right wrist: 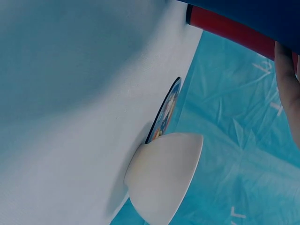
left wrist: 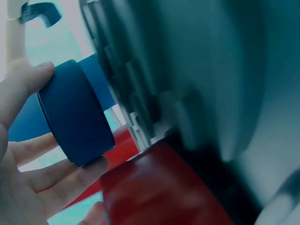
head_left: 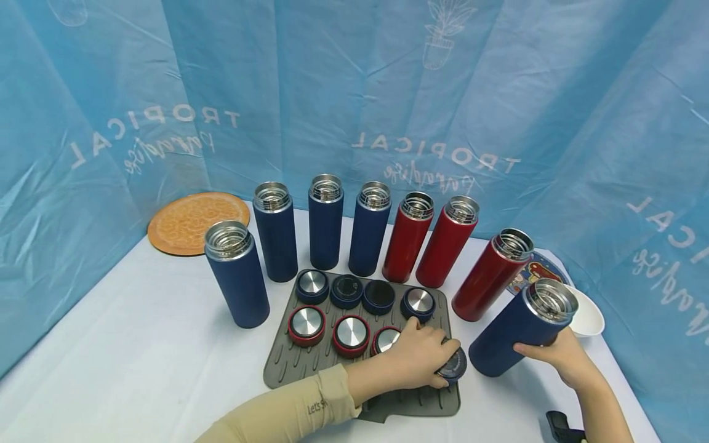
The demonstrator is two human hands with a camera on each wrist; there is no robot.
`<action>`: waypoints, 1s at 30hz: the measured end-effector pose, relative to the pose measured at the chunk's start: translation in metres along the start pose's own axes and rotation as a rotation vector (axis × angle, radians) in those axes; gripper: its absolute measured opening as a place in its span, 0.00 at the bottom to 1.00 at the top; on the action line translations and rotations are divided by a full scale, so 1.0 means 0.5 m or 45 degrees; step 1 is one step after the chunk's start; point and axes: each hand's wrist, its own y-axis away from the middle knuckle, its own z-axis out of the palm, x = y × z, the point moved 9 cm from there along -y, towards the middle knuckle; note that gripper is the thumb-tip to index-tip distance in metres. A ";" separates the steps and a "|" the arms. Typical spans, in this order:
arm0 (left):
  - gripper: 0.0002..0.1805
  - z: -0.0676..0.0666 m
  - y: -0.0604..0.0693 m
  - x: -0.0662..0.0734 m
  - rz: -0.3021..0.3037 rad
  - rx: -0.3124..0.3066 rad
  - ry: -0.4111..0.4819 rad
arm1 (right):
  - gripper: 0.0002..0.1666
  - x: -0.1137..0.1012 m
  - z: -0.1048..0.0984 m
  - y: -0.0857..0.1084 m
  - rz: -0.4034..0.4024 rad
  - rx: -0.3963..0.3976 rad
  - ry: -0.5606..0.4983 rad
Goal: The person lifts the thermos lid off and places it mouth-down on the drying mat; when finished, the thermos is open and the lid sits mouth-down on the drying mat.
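Note:
My left hand (head_left: pixel 421 357) pinches a dark blue bottle lid (head_left: pixel 454 367) above the right edge of the grey drying mat (head_left: pixel 277 363). In the left wrist view, thumb and fingers lie around the rim of this lid (left wrist: pixel 77 112), with a red lid (left wrist: pixel 161 187) close below. At the right, my right hand (head_left: pixel 562 357) grips a lidless dark blue bottle (head_left: pixel 512 332), which leans to the right. Beside the left hand are a red lid (head_left: pixel 385 338), partly hidden, and a blue lid (head_left: pixel 418 303) with a steel top.
Lidless bottles stand in an arc behind the mat: several blue, such as the leftmost blue bottle (head_left: pixel 240 283), and three red, including the right red bottle (head_left: pixel 490 277). An orange round mat (head_left: pixel 196 215), a white bowl (head_left: pixel 588 312) and a patterned disc (head_left: pixel 536 271) lie near the curtain.

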 end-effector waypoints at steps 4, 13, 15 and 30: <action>0.35 0.019 -0.005 0.006 -0.005 -0.056 -0.063 | 0.52 -0.002 0.001 0.001 -0.008 0.004 -0.007; 0.35 0.032 -0.003 -0.004 -0.051 -0.096 -0.044 | 0.53 -0.002 0.000 0.003 0.010 0.024 0.057; 0.36 0.035 -0.003 -0.005 -0.059 -0.097 -0.038 | 0.54 -0.001 0.000 0.004 0.029 0.029 0.103; 0.45 -0.071 0.048 -0.100 -0.088 0.076 0.167 | 0.45 -0.193 -0.097 0.054 -0.845 0.668 -0.683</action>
